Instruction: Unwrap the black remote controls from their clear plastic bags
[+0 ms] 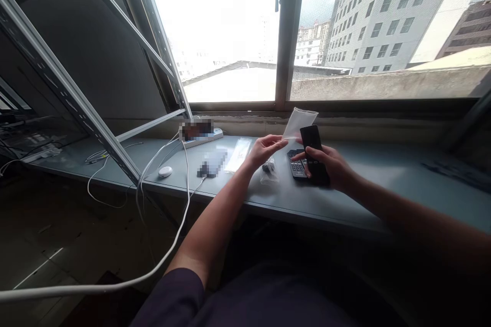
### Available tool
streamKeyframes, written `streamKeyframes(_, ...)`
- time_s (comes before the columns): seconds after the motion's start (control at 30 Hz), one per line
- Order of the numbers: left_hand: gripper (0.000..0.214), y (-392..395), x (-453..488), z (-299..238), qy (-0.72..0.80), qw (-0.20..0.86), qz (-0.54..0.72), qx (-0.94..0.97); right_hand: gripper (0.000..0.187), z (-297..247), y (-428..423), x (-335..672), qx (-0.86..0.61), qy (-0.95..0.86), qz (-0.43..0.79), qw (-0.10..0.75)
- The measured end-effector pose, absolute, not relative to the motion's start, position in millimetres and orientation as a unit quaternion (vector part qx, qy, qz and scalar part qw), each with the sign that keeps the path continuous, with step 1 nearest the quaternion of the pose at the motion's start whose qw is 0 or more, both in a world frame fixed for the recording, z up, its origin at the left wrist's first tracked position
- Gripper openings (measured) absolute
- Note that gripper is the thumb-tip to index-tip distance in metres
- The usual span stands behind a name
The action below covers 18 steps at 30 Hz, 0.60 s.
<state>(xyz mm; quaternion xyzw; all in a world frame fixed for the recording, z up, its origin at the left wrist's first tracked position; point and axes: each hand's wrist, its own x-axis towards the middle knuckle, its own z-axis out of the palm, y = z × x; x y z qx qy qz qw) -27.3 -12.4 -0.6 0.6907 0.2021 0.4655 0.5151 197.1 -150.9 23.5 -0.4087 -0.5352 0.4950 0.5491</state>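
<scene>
Pinched between the fingers and thumb of my left hand [264,151] is a translucent plastic bag [301,121], raised above the table. My right hand [333,166] is wrapped round a long, flat black device [311,138], held tilted upright beside the bag. Its exact kind I cannot make out. Behind and partly under it lies a black keypad device [297,167] with rows of light-marked keys, partly hidden by my right fingers. A small clear bag [271,177] with dark little parts inside rests on the table below my left hand.
On the grey table [353,204], another clear plastic bag [238,153], a blurred-out phone-like item [213,163] on a cable and a round white case [165,171] lie to the left. A power strip [215,135], a metal frame [76,92] and a loose white cable [169,260] stand nearby.
</scene>
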Motion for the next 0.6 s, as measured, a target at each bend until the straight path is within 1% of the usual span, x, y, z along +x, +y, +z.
streamKeyframes(0.1,0.051,-7.7,-25.2,-4.4,0.196,0.501,0.469,0.700,0.076,23.1,-150.5,197.0,-0.411,-0.537,0.497,0.544)
streamKeyframes(0.23,0.038,0.3,-25.8,-7.5,0.207,0.452,0.513,0.699,0.066,24.0,-149.8,196.6,-0.407,-0.539,0.498,0.544)
streamKeyframes(0.37,0.025,3.3,-28.2,-7.7,0.230,0.486,0.542,0.646,0.047,26.1,-150.0,196.3,-0.392,-0.549,0.483,0.558)
streamKeyframes(0.43,0.021,3.0,-29.1,-7.1,0.220,0.515,0.555,0.615,0.042,27.0,-150.7,196.0,-0.390,-0.554,0.479,0.558)
streamKeyframes(0.5,0.018,1.5,-29.5,-5.5,0.192,0.531,0.574,0.593,0.046,27.3,-151.3,196.0,-0.395,-0.558,0.483,0.548)
streamKeyframes(0.6,0.016,-3.5,-29.2,-0.5,0.158,0.565,0.581,0.565,0.057,26.5,-151.6,196.4,-0.401,-0.558,0.495,0.532)
